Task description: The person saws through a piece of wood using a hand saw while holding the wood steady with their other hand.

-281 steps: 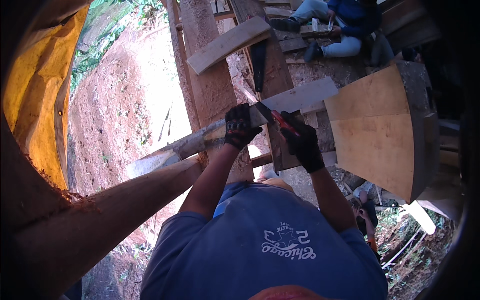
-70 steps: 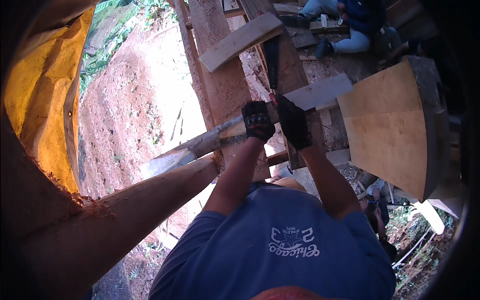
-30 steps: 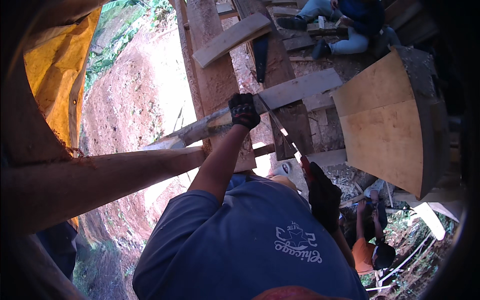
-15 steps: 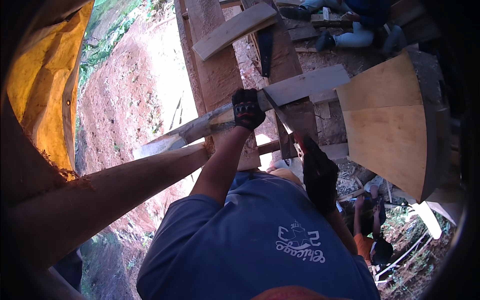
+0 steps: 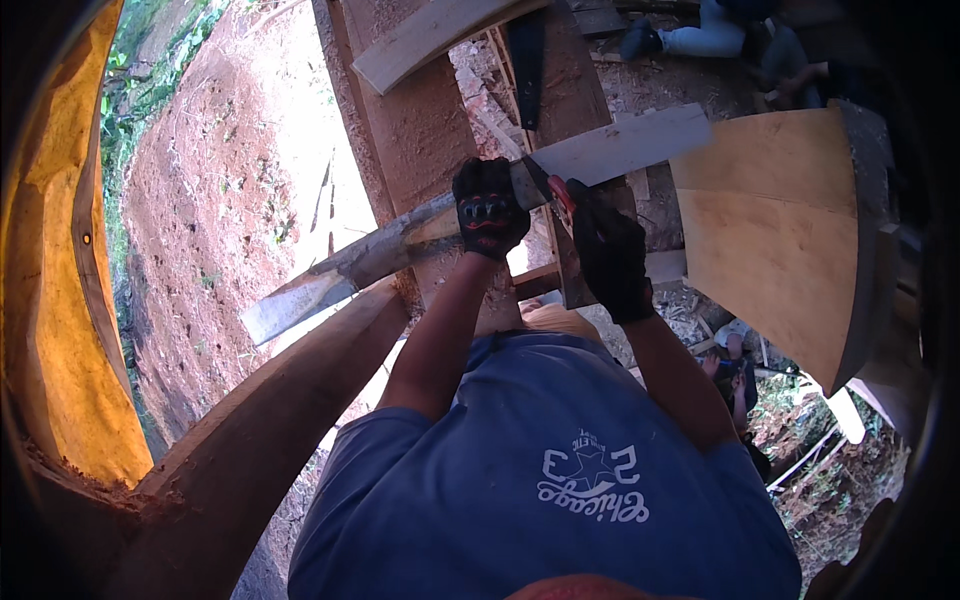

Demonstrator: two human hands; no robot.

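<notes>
A long, weathered board [image 5: 625,145] lies slantwise across the planks, its left end reaching past them. My left hand [image 5: 489,208], in a black glove with hard knuckle guards, is closed over the board and presses it down. Just to its right, my right hand [image 5: 608,250], also in a black glove, is wrapped round the red handle of a handsaw [image 5: 537,178]. The saw's blade meets the board close beside my left hand. Most of the blade is out of sight below the board.
Wide planks [image 5: 425,120] run away under the board. A short board [image 5: 430,42] and a dark tapering blade-like piece [image 5: 526,75] lie farther off. A thick beam [image 5: 280,400] and yellow sheeting [image 5: 60,300] stand left, a wooden panel [image 5: 770,220] right. People [image 5: 700,42] are at the far right and lower right.
My right hand has pushed forward with the saw, so less blade shows above the board. My left hand stays on the board. The whole view has shifted slightly.
</notes>
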